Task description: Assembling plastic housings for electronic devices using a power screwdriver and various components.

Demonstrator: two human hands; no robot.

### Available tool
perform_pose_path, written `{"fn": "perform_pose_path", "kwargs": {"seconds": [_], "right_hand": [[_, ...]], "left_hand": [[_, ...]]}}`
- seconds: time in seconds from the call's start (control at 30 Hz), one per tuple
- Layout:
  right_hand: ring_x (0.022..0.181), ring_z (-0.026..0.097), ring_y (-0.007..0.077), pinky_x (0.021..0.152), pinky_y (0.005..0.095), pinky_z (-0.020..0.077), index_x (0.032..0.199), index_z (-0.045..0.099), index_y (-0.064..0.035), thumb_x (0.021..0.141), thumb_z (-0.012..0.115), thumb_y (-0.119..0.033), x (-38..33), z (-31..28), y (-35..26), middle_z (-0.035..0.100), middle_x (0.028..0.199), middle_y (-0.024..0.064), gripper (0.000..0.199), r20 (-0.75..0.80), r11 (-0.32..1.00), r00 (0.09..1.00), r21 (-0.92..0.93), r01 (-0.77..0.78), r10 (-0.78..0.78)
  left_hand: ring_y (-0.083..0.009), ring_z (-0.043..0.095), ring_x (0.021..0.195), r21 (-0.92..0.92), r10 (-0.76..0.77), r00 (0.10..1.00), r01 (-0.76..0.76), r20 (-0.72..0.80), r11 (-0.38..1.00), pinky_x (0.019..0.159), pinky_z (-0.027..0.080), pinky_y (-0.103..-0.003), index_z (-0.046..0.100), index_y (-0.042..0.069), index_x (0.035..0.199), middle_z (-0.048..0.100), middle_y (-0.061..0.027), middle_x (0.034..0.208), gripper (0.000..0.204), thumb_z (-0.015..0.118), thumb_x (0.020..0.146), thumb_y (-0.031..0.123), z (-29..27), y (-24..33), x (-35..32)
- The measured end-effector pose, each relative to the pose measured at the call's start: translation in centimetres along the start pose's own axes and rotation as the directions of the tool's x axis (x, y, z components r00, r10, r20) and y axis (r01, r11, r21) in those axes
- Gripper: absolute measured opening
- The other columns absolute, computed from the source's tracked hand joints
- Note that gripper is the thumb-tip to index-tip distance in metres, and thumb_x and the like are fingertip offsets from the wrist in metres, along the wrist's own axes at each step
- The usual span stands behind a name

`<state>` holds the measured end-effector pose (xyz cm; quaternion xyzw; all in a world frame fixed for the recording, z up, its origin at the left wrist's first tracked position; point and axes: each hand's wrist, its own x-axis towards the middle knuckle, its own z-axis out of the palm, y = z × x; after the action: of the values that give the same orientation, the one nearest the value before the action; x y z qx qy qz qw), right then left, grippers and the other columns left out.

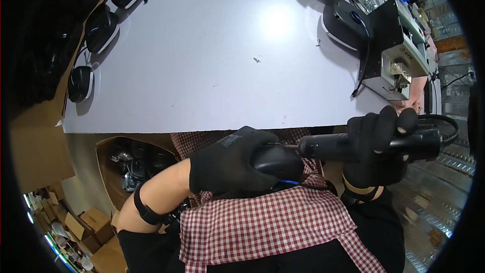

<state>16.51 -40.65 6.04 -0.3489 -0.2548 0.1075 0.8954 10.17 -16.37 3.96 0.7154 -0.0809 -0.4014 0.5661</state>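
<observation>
My left hand (235, 159), in a black glove, grips a black rounded housing (279, 164) just below the table's front edge, over my lap. A black cable with a blue stretch (289, 182) runs from the housing's lower side. Wrapped in my other gloved hand, my right hand (379, 144), is a black electric screwdriver (328, 146) lying nearly level and pointing left. Its thin bit (289, 146) reaches the housing's upper edge; the exact contact point is hidden by my left fingers. A cord (454, 131) loops from the screwdriver's rear end.
The white table (202, 71) carries a loose screw (256, 60). Similar black housings (101, 33) line its left edge, and another (343, 25) lies by a grey and black box-shaped machine (396, 71) at right. An open carton (118, 159) with parts stands below left; red checked cloth (262, 227) covers my lap.
</observation>
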Motion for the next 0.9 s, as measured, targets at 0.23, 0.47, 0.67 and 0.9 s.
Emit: {"fn": "perform_pose_path", "kwargs": {"seconds": [0.23,0.47,0.67,0.9], "right_hand": [[0.061,0.046,0.0140,0.060,0.0323,0.0367,0.105,0.047,-0.0133,0.090,0.064,-0.027,-1.8,-2.1,0.2,0.052,0.076,0.0029,0.027,-0.128,0.992,0.992,-0.129,0.000,-0.017],[0.057,0.050,0.0147,0.058,0.0317,0.0392,0.106,0.049,-0.0154,0.090,0.068,-0.030,-2.6,-2.7,0.7,0.057,0.077,0.0044,0.029,-0.182,0.991,0.982,-0.114,-0.073,0.051],[0.052,0.048,0.0145,0.054,0.0316,0.0387,0.104,0.048,-0.0158,0.088,0.069,-0.027,-3.2,-3.3,1.2,0.055,0.072,0.0041,0.029,-0.276,0.988,0.959,-0.115,-0.098,0.063],[0.052,0.048,0.0143,0.055,0.0313,0.0400,0.100,0.046,-0.0159,0.089,0.069,-0.026,-3.4,-3.7,1.7,0.055,0.070,0.0042,0.027,-0.289,0.984,0.955,-0.147,-0.105,0.059]], "left_hand": [[-0.0232,0.063,0.098,-0.367,-0.199,0.959,0.113,-0.204,0.923,0.084,0.054,-0.036,0.048,-0.001,0.126,0.060,-0.0169,0.109,0.066,0.077,0.073,0.025,3.1,-1.5,-0.5],[-0.0197,0.067,0.084,-0.320,-0.249,0.947,0.176,-0.203,0.931,0.072,0.056,-0.031,0.052,-0.001,0.123,0.065,-0.0151,0.100,0.060,0.075,0.076,0.028,2.8,-0.3,-0.6],[-0.0196,0.067,0.084,-0.257,-0.273,0.950,0.228,-0.152,0.939,0.073,0.057,-0.031,0.052,-0.001,0.123,0.065,-0.0157,0.100,0.057,0.073,0.080,0.029,2.7,-0.8,0.1],[-0.0234,0.062,0.104,-0.541,-0.309,0.948,0.219,-0.079,0.812,0.085,0.053,-0.036,0.039,0.000,0.133,0.058,-0.0177,0.117,0.067,0.072,0.084,0.031,4.0,-1.7,0.9]]}}
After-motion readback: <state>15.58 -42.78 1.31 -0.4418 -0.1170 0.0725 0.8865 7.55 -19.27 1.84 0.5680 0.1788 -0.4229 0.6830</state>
